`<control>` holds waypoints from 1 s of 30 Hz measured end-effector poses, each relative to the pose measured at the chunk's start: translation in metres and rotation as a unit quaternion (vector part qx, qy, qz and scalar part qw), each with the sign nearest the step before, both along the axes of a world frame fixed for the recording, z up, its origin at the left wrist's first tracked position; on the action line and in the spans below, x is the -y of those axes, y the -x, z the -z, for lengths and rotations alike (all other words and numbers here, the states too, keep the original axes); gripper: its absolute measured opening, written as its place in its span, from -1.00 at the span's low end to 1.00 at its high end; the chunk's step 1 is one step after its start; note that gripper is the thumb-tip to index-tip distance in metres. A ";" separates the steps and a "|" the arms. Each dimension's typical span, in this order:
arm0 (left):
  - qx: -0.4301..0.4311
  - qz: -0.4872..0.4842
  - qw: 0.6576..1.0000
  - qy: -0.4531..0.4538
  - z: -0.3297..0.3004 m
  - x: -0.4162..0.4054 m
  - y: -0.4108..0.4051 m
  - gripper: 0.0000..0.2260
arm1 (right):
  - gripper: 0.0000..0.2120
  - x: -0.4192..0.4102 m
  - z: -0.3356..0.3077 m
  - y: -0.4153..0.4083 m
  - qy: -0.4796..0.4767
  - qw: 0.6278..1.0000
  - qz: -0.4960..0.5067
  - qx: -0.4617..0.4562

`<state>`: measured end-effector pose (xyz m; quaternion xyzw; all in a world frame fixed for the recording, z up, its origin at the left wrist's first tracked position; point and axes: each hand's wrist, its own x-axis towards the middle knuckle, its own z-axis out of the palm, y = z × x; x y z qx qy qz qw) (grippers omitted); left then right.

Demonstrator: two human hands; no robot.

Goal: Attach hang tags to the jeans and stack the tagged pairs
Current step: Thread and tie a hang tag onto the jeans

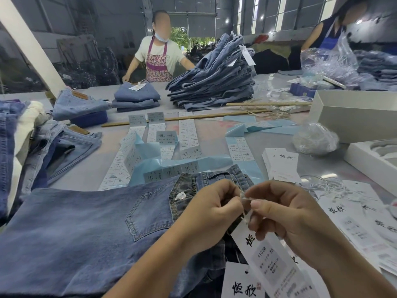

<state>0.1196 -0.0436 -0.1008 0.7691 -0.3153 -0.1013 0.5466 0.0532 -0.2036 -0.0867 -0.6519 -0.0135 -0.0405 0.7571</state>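
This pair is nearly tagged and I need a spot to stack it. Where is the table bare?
Bare table shows between the loose jeans at left and the sticker sheets. A smaller patch lies between the sticker sheets and the plastic bag. The centre and the right side, with hang tags and white boxes, are crowded.

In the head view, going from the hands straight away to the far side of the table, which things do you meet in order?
Hang tag → jeans waistband → blue label sheets → long wooden stick → tall jeans pile.
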 end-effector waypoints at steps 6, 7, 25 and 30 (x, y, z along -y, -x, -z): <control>-0.012 -0.016 1.000 0.014 0.001 0.003 -0.001 -0.93 | -0.82 0.001 0.002 0.000 0.036 0.998 0.034 0.038; -0.014 -0.019 1.000 0.015 0.001 0.003 -0.001 -0.93 | -0.81 0.001 0.002 -0.001 0.025 0.998 0.044 0.044; -0.044 0.026 0.997 0.055 -0.001 0.001 -0.001 -0.80 | -0.79 0.002 0.010 -0.006 0.059 0.994 0.030 0.085; -0.043 0.035 0.997 0.060 -0.002 -0.001 0.000 -0.83 | -0.77 0.001 0.012 -0.008 0.063 0.994 0.019 0.093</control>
